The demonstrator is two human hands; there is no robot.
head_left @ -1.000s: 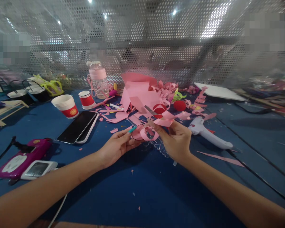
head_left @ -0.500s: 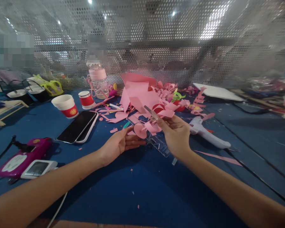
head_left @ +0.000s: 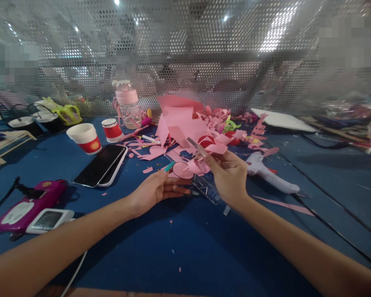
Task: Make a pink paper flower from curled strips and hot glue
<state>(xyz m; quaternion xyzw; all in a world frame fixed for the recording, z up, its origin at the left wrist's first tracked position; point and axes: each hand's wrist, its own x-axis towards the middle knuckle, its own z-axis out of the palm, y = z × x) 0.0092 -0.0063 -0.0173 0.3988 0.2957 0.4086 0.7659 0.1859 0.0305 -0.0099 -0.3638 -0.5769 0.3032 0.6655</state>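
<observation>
A blue table (head_left: 173,247) supports a heap of pink paper (head_left: 182,121). Right of the heap lies a glue gun (head_left: 272,177). In front of it, the right hand (head_left: 231,177) pinches a curled pink paper piece (head_left: 183,169); the left hand (head_left: 154,187) sets thumb at its round edge, fingers extended below, grip unconfirmed.

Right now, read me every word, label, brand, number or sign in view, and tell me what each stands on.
No text can be read.
Stacked cups: golden emblem on the red band; any lettering too small.
Magenta case: marks on its pale patch too blurred.
Clear ruler: markings too small to read.
Pink paper disc: no lettering seen.
</observation>
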